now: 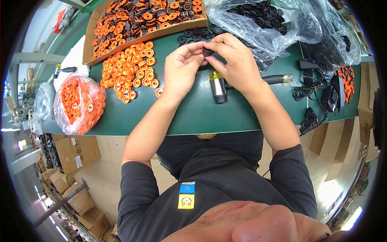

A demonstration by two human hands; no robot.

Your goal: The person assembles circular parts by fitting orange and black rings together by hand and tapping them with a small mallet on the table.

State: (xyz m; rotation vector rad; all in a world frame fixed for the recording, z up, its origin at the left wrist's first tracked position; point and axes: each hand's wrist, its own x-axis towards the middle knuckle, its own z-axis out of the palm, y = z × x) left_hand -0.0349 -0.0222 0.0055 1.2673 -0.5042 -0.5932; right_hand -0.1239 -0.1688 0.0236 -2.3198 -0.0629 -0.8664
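1. While both hands meet over the far middle of the green worktop (201, 113), packages ring them on three sides.
2. At the far left stands an open brown cardboard box (90, 38), filled with mixed orange and black round parts.
3. Nearer, at the worktop's left end, sits a clear plastic bag of orange parts (78, 103), bulging and knotted shut.
4. Between bag and box, a loose spread of orange rings (129, 68) lies flat on the green surface.
5. At the far right, a large clear plastic bag of black parts (258, 18) lies open and crumpled, touching the right hand's far side.
6. A few loose black rings (193, 35) lie just beyond the hands, beside the box's front wall.
7. On the person's dark shirt sit two small square patches, a blue one (187, 188) above a yellow one (186, 201).
8. Brown cartons (76, 151) with pale rectangular labels are stacked on the floor at the left, below the worktop's edge.
9. A small black ring (208, 51) is raised just above the worktop, pinched between the fingertips of both hands.
10. The left hand (181, 70) is curled, thumb and forefinger closed on the ring's left side.
11. The right hand (238, 64) is likewise curled, thumb and forefinger closed on the ring's right side, other fingers arched over it.
12. Just below the hands lies a silver cylindrical tool (219, 88) with a yellow band and a black handle running rightward.
13. Black cables and adapters (318, 86) lie tangled at the worktop's right end, well apart from the ring.
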